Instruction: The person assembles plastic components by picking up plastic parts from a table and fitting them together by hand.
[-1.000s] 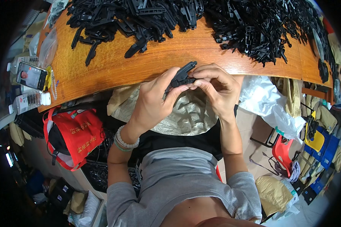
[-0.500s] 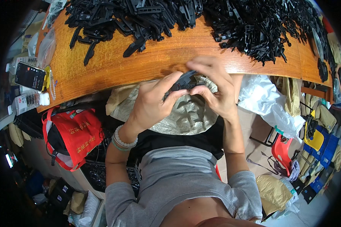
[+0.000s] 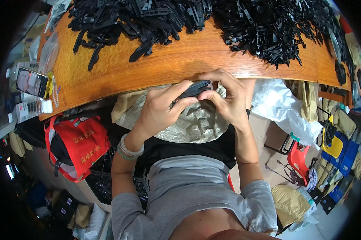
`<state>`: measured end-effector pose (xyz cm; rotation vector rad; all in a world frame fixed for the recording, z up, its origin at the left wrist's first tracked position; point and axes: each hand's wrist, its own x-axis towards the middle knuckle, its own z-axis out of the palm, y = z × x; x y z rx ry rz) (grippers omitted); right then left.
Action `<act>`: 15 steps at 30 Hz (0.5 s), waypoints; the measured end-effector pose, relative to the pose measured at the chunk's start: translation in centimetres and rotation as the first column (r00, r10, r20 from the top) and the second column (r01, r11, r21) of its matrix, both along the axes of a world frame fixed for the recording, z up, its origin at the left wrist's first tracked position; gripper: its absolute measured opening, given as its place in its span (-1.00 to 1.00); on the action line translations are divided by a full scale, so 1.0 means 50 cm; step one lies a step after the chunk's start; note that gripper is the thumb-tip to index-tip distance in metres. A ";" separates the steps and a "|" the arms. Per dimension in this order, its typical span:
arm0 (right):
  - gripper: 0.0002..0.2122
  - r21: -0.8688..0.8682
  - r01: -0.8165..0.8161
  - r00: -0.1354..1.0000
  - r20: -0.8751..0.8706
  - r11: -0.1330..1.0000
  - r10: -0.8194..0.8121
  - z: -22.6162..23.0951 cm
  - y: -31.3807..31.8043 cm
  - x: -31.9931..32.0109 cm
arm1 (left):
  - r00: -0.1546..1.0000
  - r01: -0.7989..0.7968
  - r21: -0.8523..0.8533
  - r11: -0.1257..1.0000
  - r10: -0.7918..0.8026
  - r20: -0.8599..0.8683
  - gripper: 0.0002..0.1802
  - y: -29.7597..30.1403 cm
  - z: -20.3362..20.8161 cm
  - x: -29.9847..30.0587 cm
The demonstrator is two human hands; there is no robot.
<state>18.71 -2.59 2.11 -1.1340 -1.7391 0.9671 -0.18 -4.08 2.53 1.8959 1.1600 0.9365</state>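
Just off the table's near edge, above my lap, my left hand grips a long black plastic part between thumb and fingers. Around the right end of that part curl the thumb and forefinger of my right hand; its exact contact is partly hidden by the fingers. The part lies slantwise, its smooth dark side showing. Below both hands a pale woven sack spreads over my lap.
On the wooden table lie a heap of long black parts and a heap of smaller black pieces. A phone and a plastic bottle stand left. A red bag hangs below; a white plastic bag is right.
The black part has turned, so its smooth side shows where a spring and inner details showed before. My right fingers, blurred earlier, have come down around its right end. The phone's screen picture differs.
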 end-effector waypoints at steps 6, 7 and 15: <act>-0.82 0.037 -0.152 0.987 0.049 0.988 0.151 -0.020 -0.004 0.019 | 0.963 -0.127 0.198 0.972 0.169 -0.211 -0.82 0.019 0.001 -0.029; -0.83 0.109 -0.025 0.998 0.051 0.994 0.020 -0.023 0.005 0.030 | 0.894 -0.244 0.266 0.933 0.323 -0.310 -0.82 0.027 -0.002 -0.040; -0.71 0.532 0.208 0.631 0.568 0.821 -0.528 -0.019 0.091 0.083 | 0.748 -0.342 0.486 0.804 0.546 -0.377 -0.74 0.100 -0.040 -0.088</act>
